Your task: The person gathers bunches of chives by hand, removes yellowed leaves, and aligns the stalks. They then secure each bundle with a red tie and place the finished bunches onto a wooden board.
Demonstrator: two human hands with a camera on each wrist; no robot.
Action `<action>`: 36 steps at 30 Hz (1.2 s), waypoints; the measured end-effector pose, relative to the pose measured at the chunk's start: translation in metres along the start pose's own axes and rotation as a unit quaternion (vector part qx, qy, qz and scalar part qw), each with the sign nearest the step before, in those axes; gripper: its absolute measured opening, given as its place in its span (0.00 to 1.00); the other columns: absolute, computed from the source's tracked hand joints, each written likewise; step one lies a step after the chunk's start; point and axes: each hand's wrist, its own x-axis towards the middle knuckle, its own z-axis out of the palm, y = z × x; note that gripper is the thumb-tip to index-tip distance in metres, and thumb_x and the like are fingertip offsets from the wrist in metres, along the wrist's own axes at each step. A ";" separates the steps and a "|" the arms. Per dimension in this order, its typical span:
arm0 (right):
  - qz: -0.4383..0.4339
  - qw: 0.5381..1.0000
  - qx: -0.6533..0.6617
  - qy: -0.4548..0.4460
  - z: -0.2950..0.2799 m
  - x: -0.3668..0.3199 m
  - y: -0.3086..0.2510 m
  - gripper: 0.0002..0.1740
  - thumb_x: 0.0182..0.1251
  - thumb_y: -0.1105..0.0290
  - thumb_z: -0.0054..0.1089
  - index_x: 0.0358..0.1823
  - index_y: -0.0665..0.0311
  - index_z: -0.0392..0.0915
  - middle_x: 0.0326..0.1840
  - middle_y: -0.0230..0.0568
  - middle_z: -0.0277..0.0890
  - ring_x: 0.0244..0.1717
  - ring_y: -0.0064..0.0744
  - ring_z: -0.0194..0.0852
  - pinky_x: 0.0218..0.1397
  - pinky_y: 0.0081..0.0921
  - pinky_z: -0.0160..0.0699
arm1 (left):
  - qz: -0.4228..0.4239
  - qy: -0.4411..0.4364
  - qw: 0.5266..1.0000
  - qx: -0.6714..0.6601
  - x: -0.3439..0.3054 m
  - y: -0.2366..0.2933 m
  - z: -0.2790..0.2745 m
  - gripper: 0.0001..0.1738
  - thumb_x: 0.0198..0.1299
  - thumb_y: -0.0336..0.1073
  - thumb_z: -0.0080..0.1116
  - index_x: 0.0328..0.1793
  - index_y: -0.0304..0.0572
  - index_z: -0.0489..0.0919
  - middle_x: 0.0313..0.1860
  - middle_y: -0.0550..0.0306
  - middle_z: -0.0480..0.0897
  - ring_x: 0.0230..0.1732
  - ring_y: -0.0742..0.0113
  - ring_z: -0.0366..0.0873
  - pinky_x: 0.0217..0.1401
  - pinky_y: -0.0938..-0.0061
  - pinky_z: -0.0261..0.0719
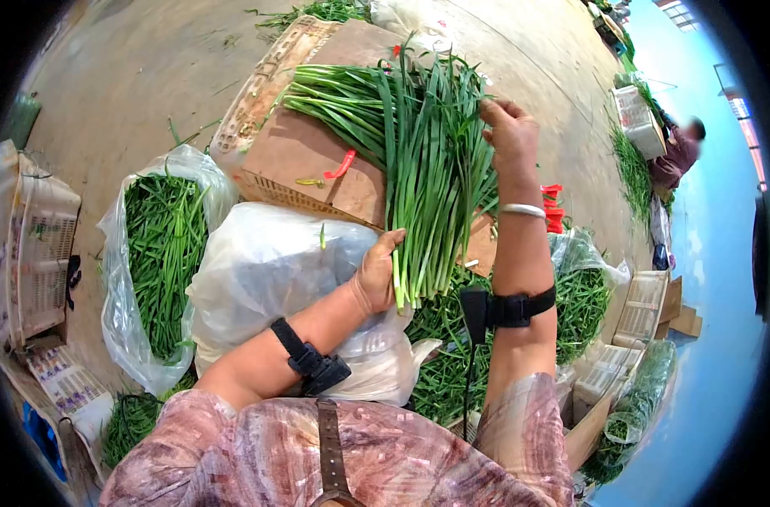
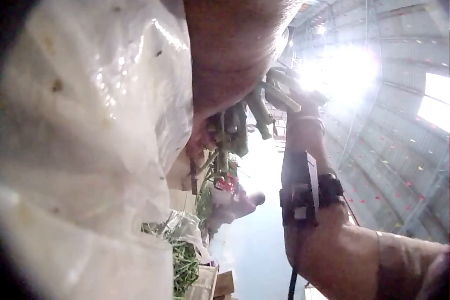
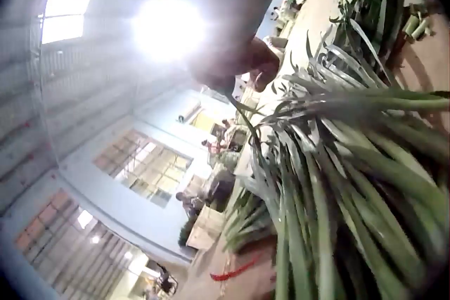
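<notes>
A thick bundle of long, flat-leaved green stalks (image 1: 431, 194), like green garlic, stands tilted over a board-topped crate (image 1: 271, 160). My left hand (image 1: 375, 275) grips its pale lower ends from the left side, thumb along the stalks; most of its fingers are hidden behind them. In the left wrist view, cut stalk ends (image 2: 259, 111) stick out beyond that hand. At the leafy upper right my right hand (image 1: 513, 135) pinches a thin leaf (image 3: 246, 113) between thumb and fingers. Another bunch of stalks (image 1: 338, 97) lies across the board behind, pale ends leftward.
A red tie strip (image 1: 341, 164) lies on the board, with more red strips (image 1: 553, 209) at right. A stuffed white plastic bag (image 1: 267, 253) sits in front. Open bags of cut greens (image 1: 161, 262) flank me. Crates (image 1: 43, 245) stand at left; another person (image 1: 677, 156) works far right.
</notes>
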 end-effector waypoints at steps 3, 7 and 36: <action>0.040 0.990 0.135 0.015 -0.014 0.008 -0.010 0.08 0.59 0.70 0.58 0.36 0.68 0.75 0.33 0.42 0.79 0.32 0.30 0.79 0.25 0.20 0.72 | 0.001 -0.015 1.000 0.010 0.003 0.000 -0.008 0.32 0.61 0.55 0.35 0.60 0.38 0.69 0.51 0.43 0.77 0.47 0.46 0.77 0.50 0.45 0.75; 0.033 0.951 0.308 0.003 -0.034 0.014 -0.015 0.07 0.63 0.75 0.51 0.40 0.71 0.71 0.36 0.49 0.79 0.35 0.38 0.80 0.26 0.22 0.76 | 0.001 -0.018 1.000 0.006 0.002 -0.001 -0.006 0.33 0.62 0.56 0.34 0.61 0.38 0.68 0.53 0.43 0.76 0.48 0.45 0.77 0.50 0.44 0.74; 0.054 0.962 -0.203 -0.175 -0.066 -0.168 0.040 0.19 0.55 0.73 0.61 0.46 0.76 0.69 0.36 0.54 0.79 0.37 0.42 0.80 0.39 0.31 0.78 | -0.010 -0.013 1.000 0.006 0.005 0.001 -0.009 0.26 0.62 0.48 0.46 0.58 0.34 0.69 0.49 0.41 0.77 0.46 0.49 0.78 0.48 0.50 0.78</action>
